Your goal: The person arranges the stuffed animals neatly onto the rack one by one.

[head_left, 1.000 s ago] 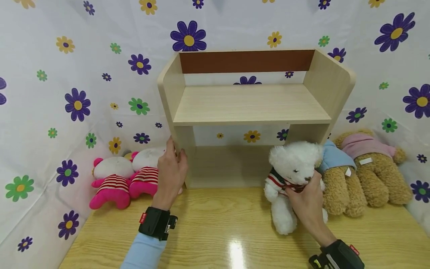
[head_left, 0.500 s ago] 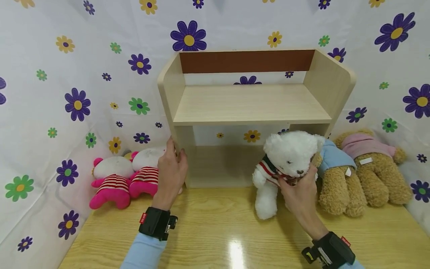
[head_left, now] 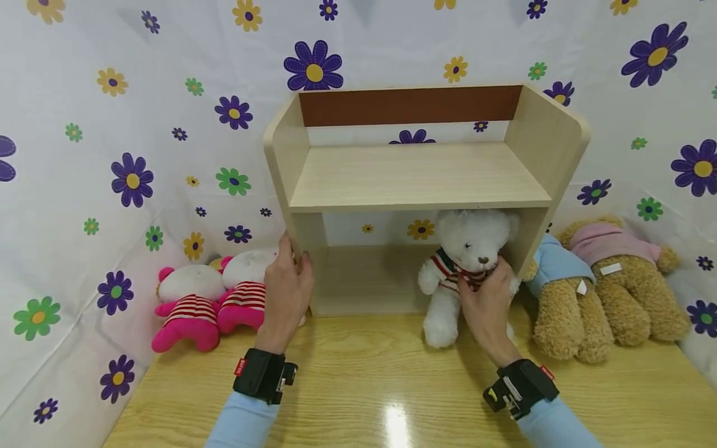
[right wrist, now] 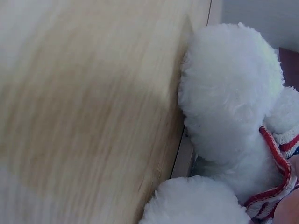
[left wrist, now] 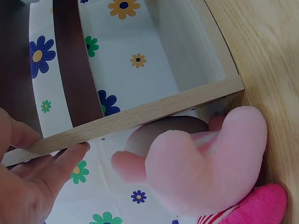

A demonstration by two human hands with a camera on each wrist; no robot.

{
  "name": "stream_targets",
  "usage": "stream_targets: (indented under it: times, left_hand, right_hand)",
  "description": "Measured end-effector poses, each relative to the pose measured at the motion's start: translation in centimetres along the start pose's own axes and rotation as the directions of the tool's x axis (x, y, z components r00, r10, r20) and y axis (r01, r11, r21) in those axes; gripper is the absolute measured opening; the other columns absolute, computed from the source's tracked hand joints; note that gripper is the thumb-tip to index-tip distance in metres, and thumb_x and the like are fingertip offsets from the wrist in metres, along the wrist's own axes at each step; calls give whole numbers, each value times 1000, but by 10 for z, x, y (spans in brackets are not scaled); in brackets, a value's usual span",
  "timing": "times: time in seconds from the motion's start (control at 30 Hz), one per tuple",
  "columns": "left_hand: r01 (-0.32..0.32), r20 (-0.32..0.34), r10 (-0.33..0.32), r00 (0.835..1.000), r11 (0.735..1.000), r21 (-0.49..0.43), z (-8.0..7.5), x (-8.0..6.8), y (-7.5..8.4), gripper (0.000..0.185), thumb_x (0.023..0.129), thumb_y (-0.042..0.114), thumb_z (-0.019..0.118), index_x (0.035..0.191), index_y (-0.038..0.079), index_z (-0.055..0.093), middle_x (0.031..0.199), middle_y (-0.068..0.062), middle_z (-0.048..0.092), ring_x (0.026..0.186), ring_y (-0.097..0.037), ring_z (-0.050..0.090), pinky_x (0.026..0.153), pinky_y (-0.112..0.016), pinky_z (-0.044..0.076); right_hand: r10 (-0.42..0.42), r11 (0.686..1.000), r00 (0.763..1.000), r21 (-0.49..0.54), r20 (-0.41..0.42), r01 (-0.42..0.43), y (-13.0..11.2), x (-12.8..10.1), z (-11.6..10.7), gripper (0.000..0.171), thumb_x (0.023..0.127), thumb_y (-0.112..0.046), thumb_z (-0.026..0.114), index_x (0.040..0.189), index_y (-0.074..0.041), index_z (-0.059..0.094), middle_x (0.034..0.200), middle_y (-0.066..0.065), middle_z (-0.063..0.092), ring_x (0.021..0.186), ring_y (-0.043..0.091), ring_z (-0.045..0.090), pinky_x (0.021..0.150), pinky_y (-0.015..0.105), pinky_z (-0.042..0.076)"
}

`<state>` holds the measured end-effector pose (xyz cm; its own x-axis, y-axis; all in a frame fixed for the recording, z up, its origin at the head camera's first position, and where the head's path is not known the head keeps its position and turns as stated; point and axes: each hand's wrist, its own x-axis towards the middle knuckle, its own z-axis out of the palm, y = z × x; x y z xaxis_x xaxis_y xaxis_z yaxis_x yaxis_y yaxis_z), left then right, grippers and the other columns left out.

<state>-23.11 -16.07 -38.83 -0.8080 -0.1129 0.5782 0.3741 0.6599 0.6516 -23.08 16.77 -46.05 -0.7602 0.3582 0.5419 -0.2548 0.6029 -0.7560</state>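
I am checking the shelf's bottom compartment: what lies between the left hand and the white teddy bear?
Only bare wooden compartment floor, seen in the head view.

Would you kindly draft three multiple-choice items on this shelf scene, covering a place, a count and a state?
1. Where is the white teddy bear?
A. On the upper board of the wooden shelf
B. At the right end of the lower opening of the wooden shelf
C. Beside the pink plush toys

2. How many brown teddy bears lie to the right of the shelf?
A. One
B. Two
C. Four

3. What is the left hand doing?
A. Gripping a pink plush toy
B. Lying flat on the table
C. Holding the shelf's left side panel

Answers:
1 B: the head view shows the bear under the upper board, against the right panel, held by the right hand.
2 B: one wears blue, one pink.
3 C: its fingers rest on the panel's edge, next to the pink plush toys.
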Motion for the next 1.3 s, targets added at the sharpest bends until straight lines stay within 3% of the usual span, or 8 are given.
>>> stream_targets:
  times: [0.3,0.7,1.03,1.3]
  left_hand:
    - [7,0,-7,1000,1000,13,0,-1,-1,53,104,11,55,154,5,37,146,-24,58,122,-39,66,92,-52,58]
    - [-16,-13,16,1000,1000,15,0,-1,-1,52,103,8,56,152,3,39,142,-25,60,120,-40,67,91,-53,58]
    - [0,-6,0,1000,1000,14,0,-2,-1,52,104,10,55,153,5,38,146,-23,59,123,-40,65,93,-53,57]
    - [15,4,-15,1000,1000,13,0,-3,-1,52,104,11,56,153,5,38,147,-22,57,124,-38,65,94,-52,57]
  right_hand:
    - [2,999,1000,-49,-11,-2,0,6,8,67,93,-12,72,145,5,34,134,34,43,117,50,52,92,64,49]
    - [-53,996,998,-71,-23,51,4,4,10,38,91,-11,74,116,7,51,112,31,54,101,46,56,82,58,49]
    - [33,999,999,-35,-2,-33,3,10,18,33,96,-13,67,120,5,52,115,29,55,106,46,56,88,59,48]
    - [49,998,999,-26,1,-48,8,21,27,20,100,-11,60,113,4,55,102,24,59,88,40,60,74,49,47]
